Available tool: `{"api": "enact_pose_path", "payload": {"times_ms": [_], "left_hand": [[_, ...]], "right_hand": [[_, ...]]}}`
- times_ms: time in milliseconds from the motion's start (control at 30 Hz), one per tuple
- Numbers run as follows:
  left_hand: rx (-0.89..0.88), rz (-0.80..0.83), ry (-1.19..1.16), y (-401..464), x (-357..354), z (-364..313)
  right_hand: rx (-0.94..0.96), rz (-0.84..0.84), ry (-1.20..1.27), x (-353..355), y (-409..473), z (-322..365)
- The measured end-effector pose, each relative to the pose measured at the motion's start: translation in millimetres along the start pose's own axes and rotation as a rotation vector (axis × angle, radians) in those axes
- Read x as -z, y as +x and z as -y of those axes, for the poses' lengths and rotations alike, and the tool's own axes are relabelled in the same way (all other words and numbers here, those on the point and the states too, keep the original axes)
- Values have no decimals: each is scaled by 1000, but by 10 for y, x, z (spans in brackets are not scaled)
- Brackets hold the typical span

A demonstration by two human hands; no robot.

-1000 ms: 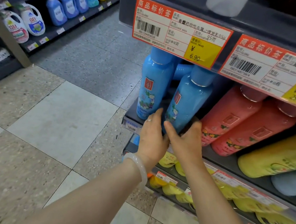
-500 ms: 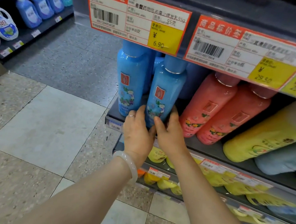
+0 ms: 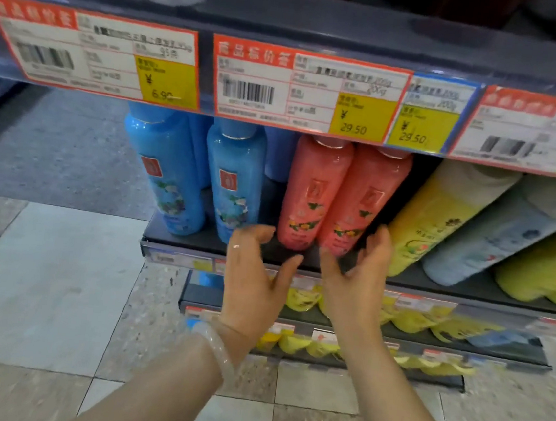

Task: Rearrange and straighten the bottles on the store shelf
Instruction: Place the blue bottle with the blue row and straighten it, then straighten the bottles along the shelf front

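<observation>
Two blue bottles (image 3: 165,171) (image 3: 235,180) stand at the left end of the dark shelf (image 3: 198,241). To their right stand two pink bottles (image 3: 312,193) (image 3: 361,202), close together. My left hand (image 3: 256,276) and my right hand (image 3: 355,276) hover just in front of the pink bottles' bases, one on each side, fingers loosely curved and holding nothing. A pale bangle sits on my left wrist. Further right, a yellow bottle (image 3: 440,220) and a pale blue bottle (image 3: 493,233) lean over.
Price tags (image 3: 306,90) hang along the upper shelf edge, just above the bottle caps. More yellow bottles (image 3: 551,270) lie at the far right. Lower shelves hold yellow packs (image 3: 405,321). Tiled floor lies to the left and below.
Both hands have let go of the second blue bottle and moved right to the pink bottles. The view has shifted right and closer to the shelf.
</observation>
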State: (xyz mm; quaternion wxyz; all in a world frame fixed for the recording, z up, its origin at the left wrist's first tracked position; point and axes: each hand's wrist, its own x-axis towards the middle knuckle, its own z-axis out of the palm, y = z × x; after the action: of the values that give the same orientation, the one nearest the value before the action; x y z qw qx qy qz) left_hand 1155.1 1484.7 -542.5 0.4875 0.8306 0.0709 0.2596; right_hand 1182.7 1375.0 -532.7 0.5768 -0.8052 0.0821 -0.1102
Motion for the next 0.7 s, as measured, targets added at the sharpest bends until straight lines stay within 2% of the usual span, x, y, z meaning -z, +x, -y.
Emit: {"api": "enact_pose_path", "payload": {"times_ms": [33,133,333,700], "left_hand": [[-4,70,-43,30,-81,-29],[152,157,-172,282,-319,-82],[239,189,-153,460,-426,-114],[277,152,-34,310,-344,-128]], "right_hand": [[-8,9,3,-3,93,-8],[-38,30,31,32,330,22],[-34,124,-21,56,451,-5],[-14,92,7,34,321,-87]]}}
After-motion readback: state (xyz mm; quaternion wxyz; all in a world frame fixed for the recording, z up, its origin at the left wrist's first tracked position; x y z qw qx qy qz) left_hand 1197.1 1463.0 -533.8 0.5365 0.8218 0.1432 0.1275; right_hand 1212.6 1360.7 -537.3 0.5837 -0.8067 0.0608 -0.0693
